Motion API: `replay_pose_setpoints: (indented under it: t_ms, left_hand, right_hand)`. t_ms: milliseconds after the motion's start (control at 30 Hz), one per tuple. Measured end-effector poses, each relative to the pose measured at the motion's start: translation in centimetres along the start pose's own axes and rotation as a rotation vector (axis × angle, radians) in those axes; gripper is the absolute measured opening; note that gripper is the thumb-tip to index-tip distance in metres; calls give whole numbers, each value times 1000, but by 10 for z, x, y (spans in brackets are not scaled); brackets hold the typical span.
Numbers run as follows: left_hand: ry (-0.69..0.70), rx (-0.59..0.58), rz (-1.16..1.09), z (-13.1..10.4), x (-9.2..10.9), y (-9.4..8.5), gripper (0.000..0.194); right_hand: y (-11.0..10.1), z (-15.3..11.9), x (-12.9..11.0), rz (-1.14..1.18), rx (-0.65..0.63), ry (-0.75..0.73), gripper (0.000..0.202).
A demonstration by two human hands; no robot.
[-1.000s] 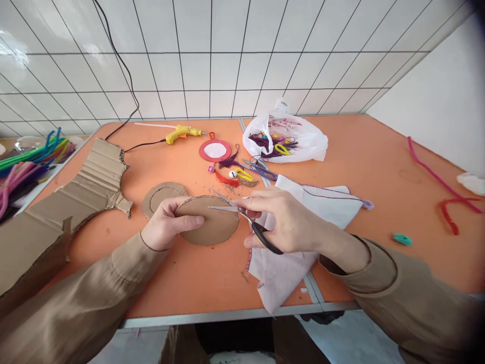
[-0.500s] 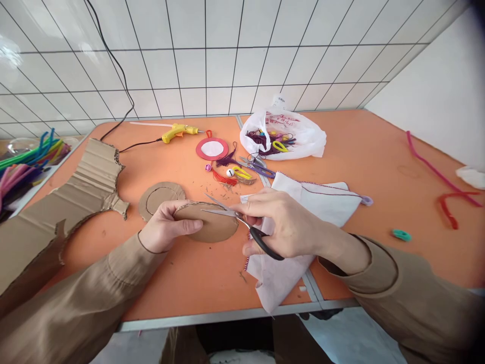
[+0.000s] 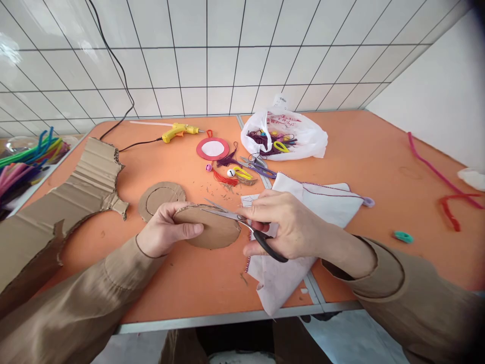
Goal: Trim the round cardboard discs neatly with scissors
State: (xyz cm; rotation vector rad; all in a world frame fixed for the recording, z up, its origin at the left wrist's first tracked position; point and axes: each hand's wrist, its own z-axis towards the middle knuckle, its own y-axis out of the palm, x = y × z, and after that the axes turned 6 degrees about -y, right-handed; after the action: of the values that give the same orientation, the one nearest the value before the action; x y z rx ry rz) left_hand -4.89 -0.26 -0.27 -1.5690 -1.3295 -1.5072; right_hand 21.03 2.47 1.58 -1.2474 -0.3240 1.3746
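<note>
Between thumb and fingers, my left hand [image 3: 166, 228] grips the left side of a round cardboard disc [image 3: 214, 231]. My right hand [image 3: 286, 225] is closed around the black handles of a pair of scissors [image 3: 267, 246]. Their blades point left and lie along the disc's upper edge, slightly apart. On the table behind my left hand lies a second cardboard disc [image 3: 146, 202] with a circle marked on it. A white cloth [image 3: 322, 205] with dark red stitching rests under and beside my right hand.
A torn cardboard sheet [image 3: 81, 187] covers the table's left side. Behind are a yellow glue gun [image 3: 178, 132], a red-rimmed round piece [image 3: 212, 148], purple-handled scissors [image 3: 265, 171] and a white plastic bag [image 3: 306, 139] of tassels. Pipe cleaners [image 3: 435, 167] lie at right.
The scissors and my right hand have shifted slightly right and down, and the blades look closer together. The disc's right side tips slightly lower. Its left side stays in my left hand.
</note>
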Motion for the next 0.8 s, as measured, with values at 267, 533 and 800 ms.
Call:
replay_pose_setpoints:
  t_ms: [267,533,800]
  left_hand:
    - [0,-19,-35,1,-6,-2,23]
    - [-133,134,-127,-8,8,15,26]
    - [-233,165,-153,-9,10,21,24]
  right_hand:
    - [-1,-1,1,-4,-6,-10,42]
    - [-3,4,-3,259,-77,180,50]
    - [5,3,1,676,-159,377,50]
